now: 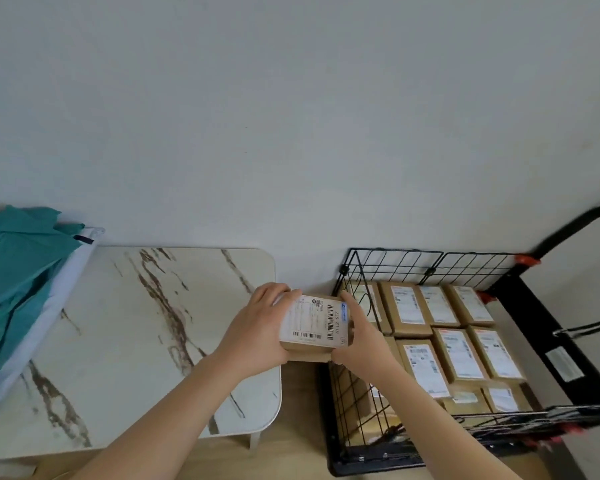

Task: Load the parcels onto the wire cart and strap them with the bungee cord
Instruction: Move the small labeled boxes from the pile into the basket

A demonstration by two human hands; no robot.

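Head view: a small brown parcel (314,327) with a white shipping label facing up is held in the air between both hands, over the gap between the table's right edge and the left wire side of the wire cart (392,268). The left hand (257,327) grips the parcel's left side, with fingers curled over its far edge. The right hand (357,337) clasps its right side, with the fingers lying along that edge. The parcel touches neither the table nor the cart.

Just to the right, the loaded boxes (454,344) lie flat on the cart's floor in close rows, labels up, most of them touching their neighbours. The cart's black handle (575,230) rises at its far right, near orange clips on the wire corner.

To the left stands a table (136,341) with a pale marbled top and rounded corners. At its left end a teal cloth (14,271) is draped over a white cushion (66,282) that leans against the wall (291,98). A wooden floor (291,455) shows between the table and the cart.
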